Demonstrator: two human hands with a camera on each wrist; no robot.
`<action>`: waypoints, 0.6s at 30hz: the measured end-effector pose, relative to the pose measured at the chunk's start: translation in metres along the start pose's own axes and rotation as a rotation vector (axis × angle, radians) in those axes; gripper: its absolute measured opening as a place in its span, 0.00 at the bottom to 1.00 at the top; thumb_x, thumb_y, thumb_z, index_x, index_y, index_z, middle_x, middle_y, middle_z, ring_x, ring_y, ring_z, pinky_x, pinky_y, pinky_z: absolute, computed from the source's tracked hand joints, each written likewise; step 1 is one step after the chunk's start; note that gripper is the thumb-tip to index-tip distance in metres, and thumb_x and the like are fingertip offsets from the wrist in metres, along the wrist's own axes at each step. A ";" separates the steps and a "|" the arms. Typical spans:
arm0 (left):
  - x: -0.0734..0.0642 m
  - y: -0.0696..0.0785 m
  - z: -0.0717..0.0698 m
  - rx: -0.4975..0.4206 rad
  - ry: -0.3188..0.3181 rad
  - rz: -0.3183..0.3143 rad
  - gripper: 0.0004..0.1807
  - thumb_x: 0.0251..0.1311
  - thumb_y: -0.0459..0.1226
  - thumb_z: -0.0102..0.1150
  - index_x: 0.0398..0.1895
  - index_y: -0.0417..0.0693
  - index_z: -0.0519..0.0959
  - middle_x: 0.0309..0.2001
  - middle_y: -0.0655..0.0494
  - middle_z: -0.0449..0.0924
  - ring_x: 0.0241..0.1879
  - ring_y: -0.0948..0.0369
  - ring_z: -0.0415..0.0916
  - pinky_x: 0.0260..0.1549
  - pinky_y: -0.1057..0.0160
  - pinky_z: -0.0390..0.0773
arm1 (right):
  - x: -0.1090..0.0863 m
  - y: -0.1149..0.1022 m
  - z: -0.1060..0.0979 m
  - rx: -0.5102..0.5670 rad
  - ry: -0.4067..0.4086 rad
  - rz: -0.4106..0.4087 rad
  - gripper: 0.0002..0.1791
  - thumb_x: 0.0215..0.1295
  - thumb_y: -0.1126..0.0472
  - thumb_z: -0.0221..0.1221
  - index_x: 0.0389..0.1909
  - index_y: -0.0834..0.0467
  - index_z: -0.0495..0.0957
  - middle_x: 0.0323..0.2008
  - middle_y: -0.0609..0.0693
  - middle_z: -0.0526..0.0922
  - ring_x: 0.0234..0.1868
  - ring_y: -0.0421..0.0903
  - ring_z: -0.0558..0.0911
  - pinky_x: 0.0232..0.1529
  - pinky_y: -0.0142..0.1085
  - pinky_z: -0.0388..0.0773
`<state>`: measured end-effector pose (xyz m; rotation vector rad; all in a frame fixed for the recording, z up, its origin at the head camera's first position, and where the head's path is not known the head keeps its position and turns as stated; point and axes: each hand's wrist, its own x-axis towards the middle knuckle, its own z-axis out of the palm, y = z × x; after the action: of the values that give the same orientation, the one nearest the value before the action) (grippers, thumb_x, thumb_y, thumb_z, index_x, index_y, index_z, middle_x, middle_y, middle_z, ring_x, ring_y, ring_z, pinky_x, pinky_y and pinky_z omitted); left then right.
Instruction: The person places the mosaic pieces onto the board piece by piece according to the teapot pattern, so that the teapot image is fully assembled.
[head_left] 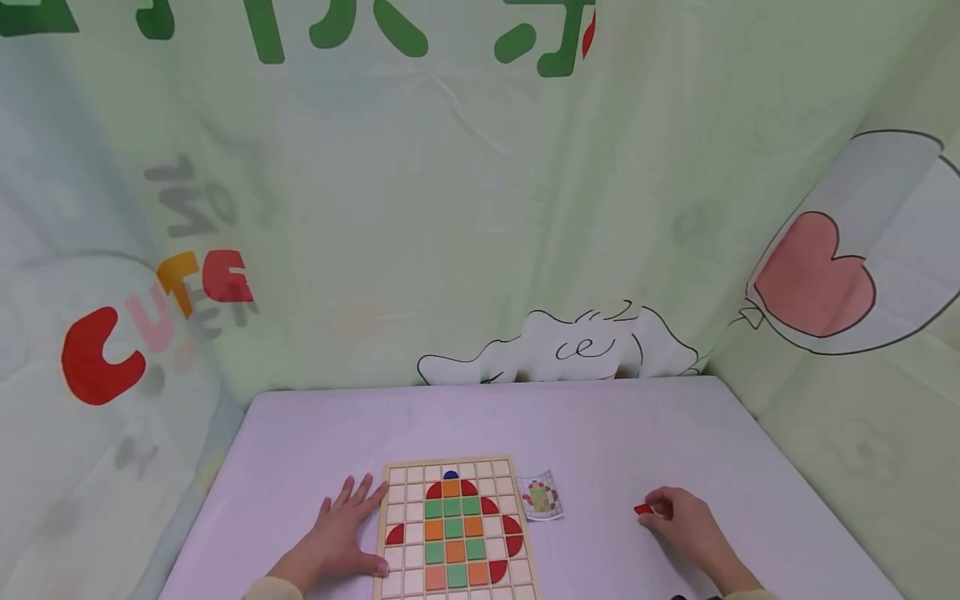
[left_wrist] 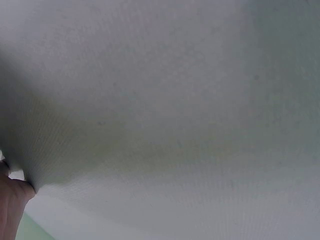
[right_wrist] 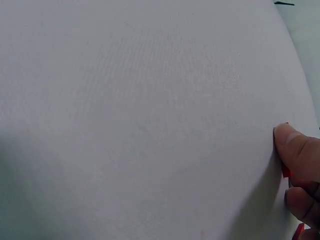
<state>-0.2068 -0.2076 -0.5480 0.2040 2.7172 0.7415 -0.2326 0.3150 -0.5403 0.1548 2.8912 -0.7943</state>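
A wooden grid board [head_left: 396, 583] with colored tiles lies on the table, a pattern of green and orange squares in its middle, red curved pieces around them and a blue piece [head_left: 451, 475] at the top. With fingers spread, my left hand [head_left: 333, 542] rests at the board's left edge, thumb and index finger at the frame. My right hand [head_left: 686, 525] is off to the right of the board, pinching a small red tile [head_left: 643, 508] between thumb and fingers. In the right wrist view, red shows beneath the thumb [right_wrist: 297, 150]; the fingers hide the rest.
A small pattern card [head_left: 540, 496] lies just right of the board, printed with a similar colored design. The pale tablecloth [head_left: 600, 433] reaches back to a printed curtain [head_left: 375, 208] that encloses the table at the back and sides.
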 end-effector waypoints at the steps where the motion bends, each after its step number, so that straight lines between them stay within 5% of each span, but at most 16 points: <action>1: 0.000 0.000 0.000 0.000 -0.001 0.001 0.67 0.30 0.56 0.85 0.79 0.49 0.62 0.81 0.38 0.53 0.80 0.33 0.40 0.72 0.24 0.42 | 0.000 0.000 0.001 -0.002 -0.002 0.002 0.19 0.58 0.60 0.74 0.43 0.67 0.81 0.37 0.52 0.84 0.38 0.47 0.80 0.41 0.46 0.82; 18: -0.001 0.001 -0.001 0.017 -0.007 -0.003 0.66 0.31 0.56 0.85 0.79 0.50 0.61 0.81 0.39 0.53 0.80 0.34 0.41 0.72 0.24 0.43 | -0.001 -0.009 0.008 -0.028 0.032 -0.029 0.13 0.61 0.66 0.70 0.40 0.63 0.76 0.31 0.48 0.79 0.34 0.44 0.75 0.34 0.37 0.76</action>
<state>-0.2065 -0.2072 -0.5464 0.2058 2.7177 0.7162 -0.2316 0.3036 -0.5422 0.1241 2.9398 -0.7632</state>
